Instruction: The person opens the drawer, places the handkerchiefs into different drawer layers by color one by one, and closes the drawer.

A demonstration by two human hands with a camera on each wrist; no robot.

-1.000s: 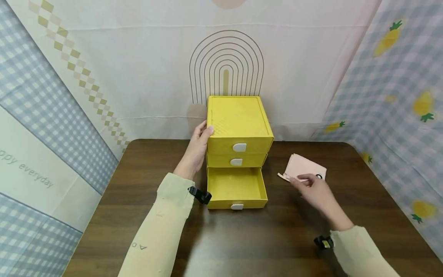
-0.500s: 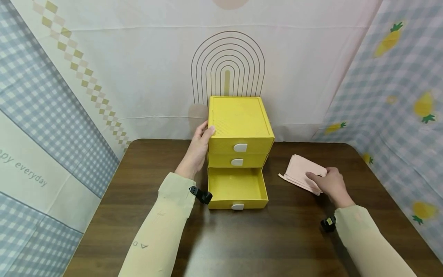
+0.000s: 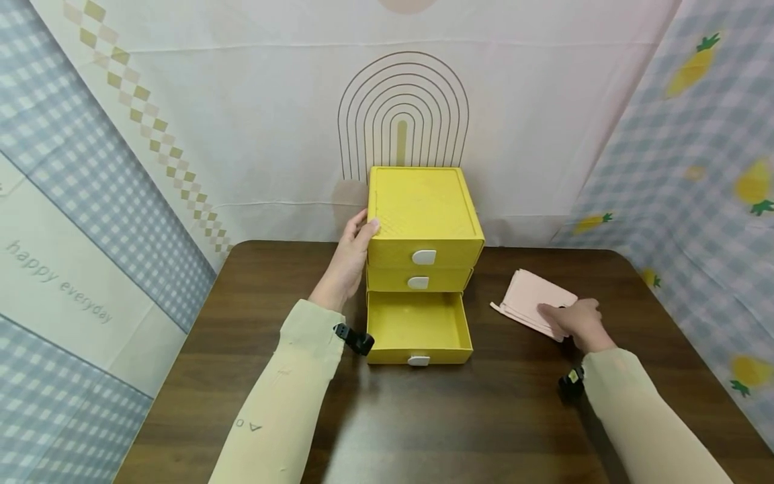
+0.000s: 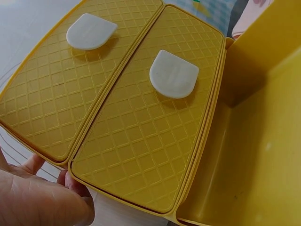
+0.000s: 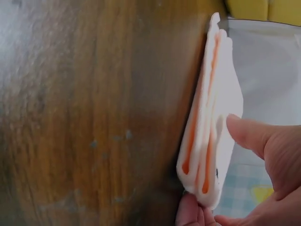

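A yellow drawer cabinet point(image 3: 423, 202) stands at the back middle of the table. Its two upper drawers are closed, while the bottom drawer point(image 3: 399, 357) is pulled out and nothing shows inside. Against the cabinet's left side rests my left hand point(image 3: 346, 263), thumb at the top edge, fingers along the wall. To the right, a folded pale pink cloth point(image 3: 531, 299) lies on the table. My right hand point(image 3: 577, 324) pinches its near right end. In the right wrist view, the thumb is on top of the cloth's layers point(image 5: 221, 108) and fingertips reach under the end.
The dark wooden table point(image 3: 471, 423) reaches a printed white cloth backdrop point(image 3: 272, 121) behind the cabinet. Blue checked cloth hangs at the left point(image 3: 139, 202) and right point(image 3: 683, 222). White tabs point(image 3: 424, 257) stick out from the drawer fronts.
My right hand has moved right, from the cloth's near left edge to its right end, and now grips there. The left hand stays on the cabinet. The view has shifted slightly.
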